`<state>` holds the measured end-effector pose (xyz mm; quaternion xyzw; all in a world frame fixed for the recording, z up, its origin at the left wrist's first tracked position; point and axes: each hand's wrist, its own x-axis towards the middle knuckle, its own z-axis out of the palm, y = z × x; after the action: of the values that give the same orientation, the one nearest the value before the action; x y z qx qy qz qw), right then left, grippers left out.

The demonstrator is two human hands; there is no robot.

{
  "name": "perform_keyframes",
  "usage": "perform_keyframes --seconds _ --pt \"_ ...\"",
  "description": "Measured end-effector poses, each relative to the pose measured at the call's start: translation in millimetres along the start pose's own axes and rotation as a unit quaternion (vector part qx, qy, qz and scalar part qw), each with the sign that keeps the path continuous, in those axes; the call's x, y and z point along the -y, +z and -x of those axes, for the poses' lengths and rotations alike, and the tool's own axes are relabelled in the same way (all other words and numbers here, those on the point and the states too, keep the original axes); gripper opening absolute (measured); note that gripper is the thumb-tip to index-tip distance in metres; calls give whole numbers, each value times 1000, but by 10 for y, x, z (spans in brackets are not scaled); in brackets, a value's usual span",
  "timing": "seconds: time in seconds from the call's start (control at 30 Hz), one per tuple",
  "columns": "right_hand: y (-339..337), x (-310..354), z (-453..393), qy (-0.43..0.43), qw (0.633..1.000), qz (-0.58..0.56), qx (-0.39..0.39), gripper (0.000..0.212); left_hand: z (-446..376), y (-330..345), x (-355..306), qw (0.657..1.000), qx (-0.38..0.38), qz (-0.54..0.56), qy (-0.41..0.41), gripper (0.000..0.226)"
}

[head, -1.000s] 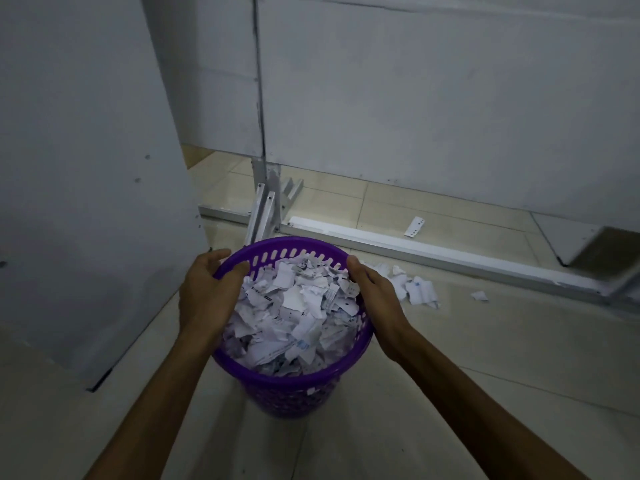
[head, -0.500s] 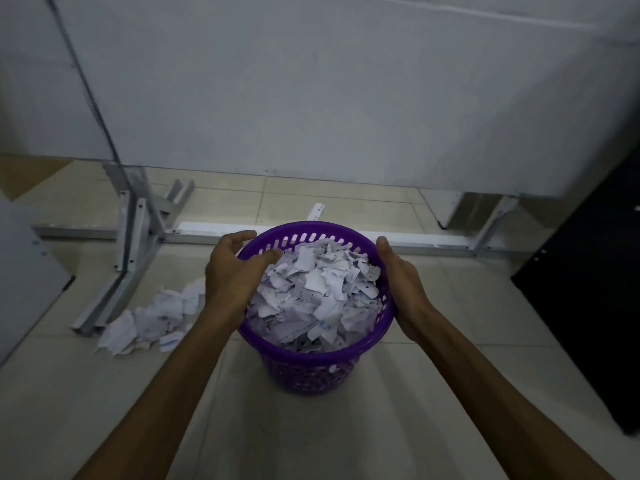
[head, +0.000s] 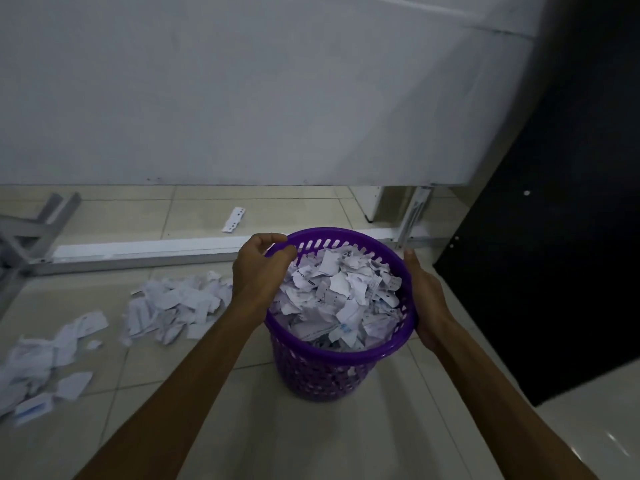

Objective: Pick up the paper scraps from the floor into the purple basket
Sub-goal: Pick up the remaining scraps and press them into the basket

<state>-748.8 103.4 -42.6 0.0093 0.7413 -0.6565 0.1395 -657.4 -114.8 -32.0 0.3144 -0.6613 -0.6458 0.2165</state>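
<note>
Purple plastic, pierced with slots and holes, makes up the basket, and we judge it light and a little springy even heaped as it is with paper scraps. We have it by the rim: our left hand curls over the far left edge, fingers and thumb pinching the lip, while our right hand lies flatter against the outside of the right edge, fingers fairly straight, pressing more than gripping. Whether the basket stands on the floor or hangs just off it we cannot tell. The rolled rim is the sensible hold; the thin wall below would likely flex under a squeeze. More scraps on the floor lie in a loose pile just left of the basket, with a second scatter further left and a lone strip beyond the white rail. They should weigh almost nothing, be limp and creased, and slide on smooth tile, so gathering handfuls from the edges inward seems best.
</note>
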Motion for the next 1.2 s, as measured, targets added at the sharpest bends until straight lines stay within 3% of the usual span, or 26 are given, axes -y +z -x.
perform_keyframes --seconds 0.27,0.47,0.67,0.9,1.2 --pt "-299 -45 -212 -9 999 31 -21 43 -114 339 15 1000 24 6 5 18" --pt "-159 288 -197 -151 973 170 -45 48 -134 143 78 999 36 14 29 29" --pt "555 544 24 -211 954 205 56 66 -139 -388 99 999 10 23 33 36" --pt "1487 398 315 -222 930 243 161 64 -87 -1282 170 998 -45 30 35 40" --pt "2628 -36 778 -233 883 278 299 64 172 -2486 609 987 -147 63 -24 58"
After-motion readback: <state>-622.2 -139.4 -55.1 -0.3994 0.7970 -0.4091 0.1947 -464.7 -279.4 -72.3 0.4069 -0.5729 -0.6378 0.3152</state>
